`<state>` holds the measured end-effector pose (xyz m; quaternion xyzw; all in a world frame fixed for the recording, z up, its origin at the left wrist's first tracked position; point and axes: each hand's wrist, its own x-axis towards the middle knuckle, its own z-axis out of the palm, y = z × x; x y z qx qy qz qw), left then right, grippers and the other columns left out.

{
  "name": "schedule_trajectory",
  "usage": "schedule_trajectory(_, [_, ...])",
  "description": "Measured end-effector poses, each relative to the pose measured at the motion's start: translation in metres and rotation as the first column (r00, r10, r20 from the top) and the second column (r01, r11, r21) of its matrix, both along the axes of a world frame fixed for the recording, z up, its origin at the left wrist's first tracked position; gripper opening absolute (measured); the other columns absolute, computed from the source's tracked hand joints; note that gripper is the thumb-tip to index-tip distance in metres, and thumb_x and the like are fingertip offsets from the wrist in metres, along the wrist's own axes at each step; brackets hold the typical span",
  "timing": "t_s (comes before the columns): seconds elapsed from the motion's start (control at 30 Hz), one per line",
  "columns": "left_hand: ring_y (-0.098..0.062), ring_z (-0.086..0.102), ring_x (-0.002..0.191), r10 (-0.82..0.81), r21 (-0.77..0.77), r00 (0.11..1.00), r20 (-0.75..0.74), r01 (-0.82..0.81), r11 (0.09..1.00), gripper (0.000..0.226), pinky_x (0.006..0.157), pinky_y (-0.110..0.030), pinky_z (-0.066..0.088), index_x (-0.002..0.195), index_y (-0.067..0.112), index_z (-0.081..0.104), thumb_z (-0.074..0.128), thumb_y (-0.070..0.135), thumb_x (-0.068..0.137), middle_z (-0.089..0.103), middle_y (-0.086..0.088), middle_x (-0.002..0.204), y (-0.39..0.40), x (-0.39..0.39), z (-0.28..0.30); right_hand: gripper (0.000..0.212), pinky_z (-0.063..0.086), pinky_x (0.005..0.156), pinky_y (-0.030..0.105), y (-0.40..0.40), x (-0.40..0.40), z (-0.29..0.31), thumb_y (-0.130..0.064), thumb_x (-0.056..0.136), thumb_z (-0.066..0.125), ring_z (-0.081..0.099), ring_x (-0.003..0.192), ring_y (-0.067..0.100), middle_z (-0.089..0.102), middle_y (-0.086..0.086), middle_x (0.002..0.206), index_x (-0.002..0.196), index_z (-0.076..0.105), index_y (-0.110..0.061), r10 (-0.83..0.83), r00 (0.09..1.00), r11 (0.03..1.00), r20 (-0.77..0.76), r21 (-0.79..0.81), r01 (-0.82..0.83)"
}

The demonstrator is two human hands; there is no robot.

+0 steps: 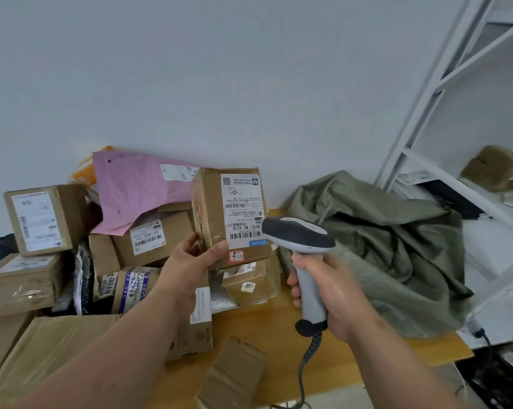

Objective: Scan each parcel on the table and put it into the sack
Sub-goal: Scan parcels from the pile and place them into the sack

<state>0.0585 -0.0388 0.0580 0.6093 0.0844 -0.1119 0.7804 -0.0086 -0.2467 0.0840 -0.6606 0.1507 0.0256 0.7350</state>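
My left hand (194, 258) grips the taped box (231, 216) upright above the pile, label facing me. My right hand (335, 293) clamps the scanner (302, 249), its head just right of the barcode; the sack (382, 246) lies farther right.

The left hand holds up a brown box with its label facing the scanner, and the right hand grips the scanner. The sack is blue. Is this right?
Not quite: the head view shows the sack is green, not blue. The rest is right.
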Motion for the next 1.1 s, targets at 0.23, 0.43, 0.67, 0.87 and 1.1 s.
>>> schedule_trajectory(0.23, [-0.005,0.073,0.075,0.037,-0.03,0.999,0.026,-0.036,0.999,0.074,0.054,-0.015,0.054,0.145,0.017,0.043,0.076,0.017,0.079,0.069,-0.003,0.115,-0.002,0.003,-0.001,0.015,0.048,0.054,0.03,0.005,-0.006,0.004,-0.02,0.096,0.061,0.055,0.059,0.018,0.062,0.005,0.069,0.1,0.063,-0.005,0.047,0.999,0.996,-0.01,-0.081,-0.048])
schedule_trajectory(0.43, [-0.005,0.073,0.075,0.063,-0.015,0.997,0.035,-0.063,0.998,0.07,0.053,-0.014,0.053,0.144,0.017,0.044,0.075,0.016,0.081,0.069,-0.003,0.116,0.001,0.006,-0.006,0.013,0.048,0.055,0.03,0.007,-0.008,0.004,-0.02,0.095,0.062,0.055,0.059,0.018,0.062,0.005,0.068,0.094,0.063,-0.007,0.048,0.999,0.992,-0.025,-0.119,-0.05])
schedule_trajectory(0.67, [-0.003,0.073,0.075,0.08,0.002,0.996,0.048,-0.08,0.997,0.074,0.052,-0.013,0.052,0.146,0.019,0.042,0.076,0.017,0.081,0.067,-0.003,0.119,0.003,0.009,-0.009,0.014,0.048,0.054,0.03,0.009,-0.009,0.003,-0.021,0.095,0.061,0.055,0.059,0.017,0.063,0.005,0.069,0.097,0.063,-0.007,0.053,0.998,0.992,-0.034,-0.117,-0.056])
schedule_trajectory(0.87, [0.0,0.071,0.068,0.057,0.005,0.997,0.046,-0.058,0.998,0.069,0.049,-0.01,0.05,0.145,0.017,0.043,0.074,0.012,0.083,0.067,0.0,0.111,0.001,0.014,-0.012,0.016,0.047,0.055,0.031,0.01,-0.009,0.003,-0.022,0.095,0.061,0.056,0.059,0.017,0.063,0.004,0.068,0.102,0.064,-0.008,0.052,0.998,0.992,-0.03,-0.112,-0.055])
schedule_trajectory(1.1, [0.001,0.071,0.066,0.046,0.012,0.998,0.038,-0.046,0.999,0.067,0.048,-0.01,0.049,0.143,0.017,0.044,0.075,0.013,0.083,0.067,0.001,0.109,-0.002,0.018,-0.015,0.013,0.047,0.053,0.03,0.005,-0.008,0.001,-0.021,0.095,0.061,0.055,0.058,0.016,0.063,0.005,0.067,0.098,0.062,-0.008,0.055,0.998,0.994,-0.031,-0.094,-0.057])
